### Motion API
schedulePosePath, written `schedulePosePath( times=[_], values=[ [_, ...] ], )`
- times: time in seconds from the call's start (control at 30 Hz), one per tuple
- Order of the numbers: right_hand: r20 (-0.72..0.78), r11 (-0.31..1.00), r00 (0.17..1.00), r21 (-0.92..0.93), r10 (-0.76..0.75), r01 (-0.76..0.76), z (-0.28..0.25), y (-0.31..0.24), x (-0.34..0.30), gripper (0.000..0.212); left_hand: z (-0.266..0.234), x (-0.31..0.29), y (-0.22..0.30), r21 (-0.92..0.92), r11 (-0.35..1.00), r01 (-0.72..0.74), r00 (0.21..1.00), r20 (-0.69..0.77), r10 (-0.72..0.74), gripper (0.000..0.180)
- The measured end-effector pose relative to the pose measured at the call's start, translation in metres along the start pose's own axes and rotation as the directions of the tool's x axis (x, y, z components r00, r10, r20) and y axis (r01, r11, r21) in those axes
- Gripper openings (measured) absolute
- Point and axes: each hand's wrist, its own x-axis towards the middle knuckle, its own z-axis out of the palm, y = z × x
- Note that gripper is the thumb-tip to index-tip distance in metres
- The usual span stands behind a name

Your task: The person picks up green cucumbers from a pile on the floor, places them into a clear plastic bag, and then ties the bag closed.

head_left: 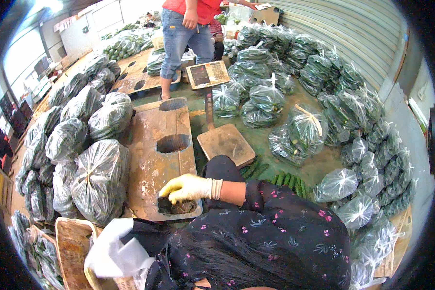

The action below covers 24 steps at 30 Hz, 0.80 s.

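My right hand (pixel 188 188), in a yellowish glove with a pale cuff, reaches across from the right over the near hole of a wet brown board (pixel 150 159). Its fingers bend down at the rim of that hole, thumb and fingers apart, with nothing visible between them. Dark matter (pixel 182 207) lies in the hole below. I cannot make out my left hand. A crumpled white plastic sheet or bag (pixel 118 251) covers the area at the lower left, beside my dark sleeve.
Filled clear bags of green produce (pixel 101 179) pile up on the left, with more (pixel 340 186) on the right. Ahead stands a platform scale (pixel 226 145); loose cucumbers (pixel 290 182) lie beside it. A person in jeans (pixel 179 41) stands beyond. A brown crate (pixel 75 251) sits lower left.
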Motion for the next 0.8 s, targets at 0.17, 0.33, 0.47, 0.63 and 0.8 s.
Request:
schedulePosePath(
  times=[0.17, 0.33, 0.47, 0.63, 0.8],
  values=[
    [0.230, 0.987, 0.966, -0.079, -0.121, 0.142, 0.036, -0.017, 0.007, 0.061, 0.050, 0.038, -0.034, -0.016, 0.989, 0.145, 0.876, 0.467, -0.121, 0.033],
    [-0.003, 0.961, 0.963, 0.064, -0.270, 0.270, 0.031, -0.008, -0.003, 0.060, 0.149, 0.029, -0.066, 0.456, 0.887, -0.068, 0.733, 0.626, -0.266, 0.017],
    [-0.416, 0.985, 0.902, 0.066, -0.118, 0.159, 0.006, -0.006, -0.020, 0.046, 0.178, 0.031, -0.086, 0.507, 0.842, -0.188, 0.621, 0.725, -0.298, 0.026],
    [-0.549, 0.967, 0.805, -0.230, -0.225, 0.113, -0.027, -0.022, -0.056, 0.029, 0.194, 0.043, -0.094, 0.493, 0.849, -0.191, 0.609, 0.737, -0.292, 0.030],
    [-0.692, 0.922, 0.657, -0.386, -0.300, 0.016, -0.088, 0.000, -0.062, 0.020, 0.202, 0.054, -0.110, 0.427, 0.879, 0.212, 0.623, 0.634, -0.458, 0.023]
  ],
)
